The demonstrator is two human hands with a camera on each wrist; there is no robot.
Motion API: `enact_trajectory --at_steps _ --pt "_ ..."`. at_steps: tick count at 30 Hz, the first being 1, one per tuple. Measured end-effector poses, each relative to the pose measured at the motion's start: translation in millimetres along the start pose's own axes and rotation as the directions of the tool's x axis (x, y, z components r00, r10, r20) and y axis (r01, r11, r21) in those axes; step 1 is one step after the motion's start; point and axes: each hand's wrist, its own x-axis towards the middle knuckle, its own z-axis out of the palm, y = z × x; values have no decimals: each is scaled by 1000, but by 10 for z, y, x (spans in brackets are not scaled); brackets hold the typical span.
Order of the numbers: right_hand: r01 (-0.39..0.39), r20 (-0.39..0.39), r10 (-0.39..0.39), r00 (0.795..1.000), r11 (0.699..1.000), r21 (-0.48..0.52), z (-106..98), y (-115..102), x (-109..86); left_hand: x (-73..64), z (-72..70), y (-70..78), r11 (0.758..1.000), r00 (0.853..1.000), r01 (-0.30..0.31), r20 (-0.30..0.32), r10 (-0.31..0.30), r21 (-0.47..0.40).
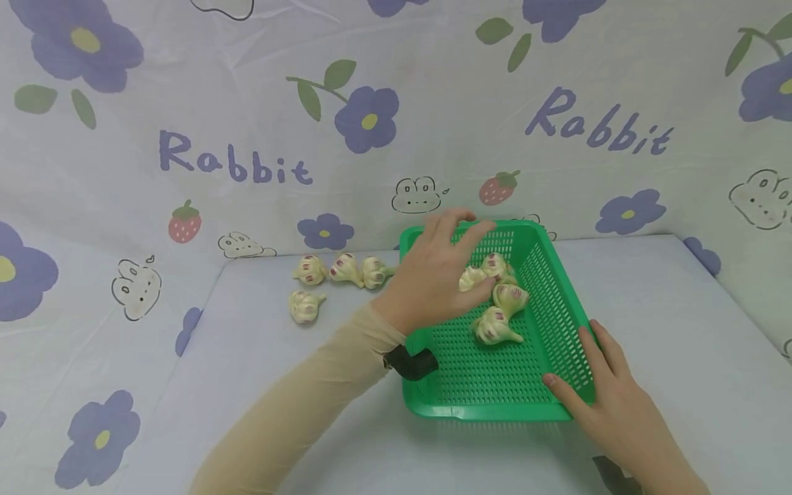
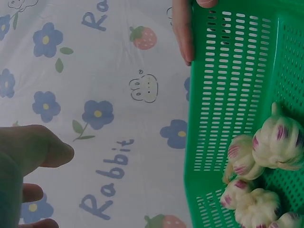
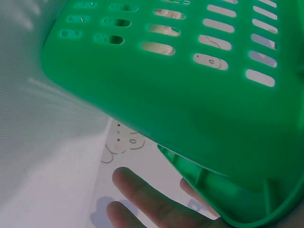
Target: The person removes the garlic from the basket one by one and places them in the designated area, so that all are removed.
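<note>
My left hand (image 1: 436, 275) is over the left part of a green plastic basket (image 1: 489, 412), fingers spread and holding nothing. In the left wrist view the thumb and fingertips of this left hand (image 2: 40, 149) appear apart from the garlic. Several garlic bulbs (image 1: 495, 324) with purple streaks lie in the basket, partly hidden by that hand in the head view. At the near right corner my right hand (image 1: 609, 392) grips the basket, thumb over the rim and fingers along the outer wall. The right wrist view shows its fingers (image 3: 152, 199) below the perforated wall.
Left of the basket, several more garlic bulbs (image 1: 306, 306) lie on the white tabletop (image 1: 247, 371). A cloth printed with flowers and rabbits (image 1: 371, 41) hangs behind the table. A black strap (image 1: 411, 363) is on the left wrist.
</note>
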Motion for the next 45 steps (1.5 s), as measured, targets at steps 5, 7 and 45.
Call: enact_trajectory --at_steps 5,7,45 --pt "0 -2 0 1000 1000 -6 13 6 -1 118 244 89 999 994 -10 113 5 44" --pt "3 -6 -3 1000 1000 -7 20 8 -3 145 347 112 997 988 -18 154 7 70" --pt "43 -74 -43 996 999 -1 52 20 -23 23 1412 435 909 708 -70 662 -244 410"
